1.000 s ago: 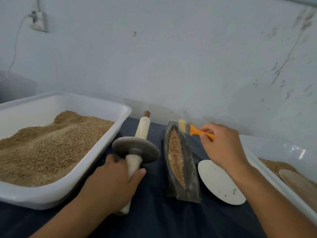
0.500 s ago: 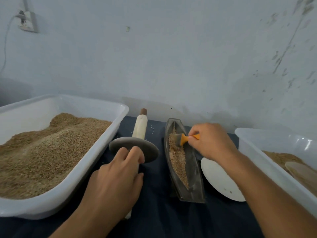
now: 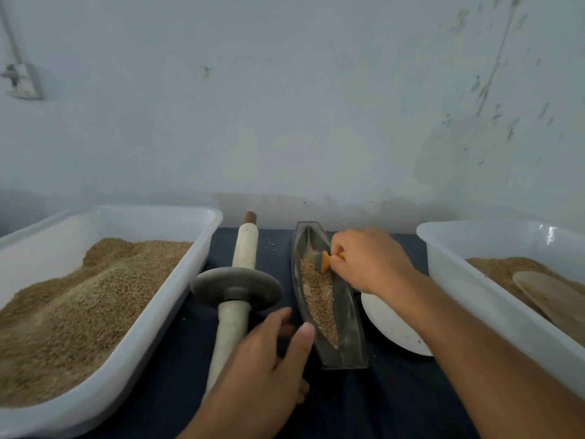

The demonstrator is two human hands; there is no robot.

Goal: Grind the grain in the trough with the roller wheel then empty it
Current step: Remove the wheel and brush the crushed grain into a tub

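Note:
The boat-shaped metal trough (image 3: 352,315) lies on the dark cloth, and a strip of brown grain (image 3: 317,296) runs along its bottom. My right hand (image 3: 370,261) pinches a small orange-handled brush (image 3: 326,262) whose bristles sit in the grain near the trough's far end. Left of the trough the roller wheel (image 3: 237,282) lies flat, a grey disc on a pale wooden axle. My left hand (image 3: 262,369) hovers with relaxed fingers between the roller's near handle and the trough, holding nothing.
A large white tub (image 3: 177,299) heaped with grain fills the left side. Another white tub (image 3: 468,299) at the right holds grain and a beige disc (image 3: 550,296). A white plate (image 3: 389,327) lies under my right wrist. The wall stands close behind.
My left hand has let go of the roller handle and shifted right toward the trough. My right hand has lowered the brush from above the trough into the grain.

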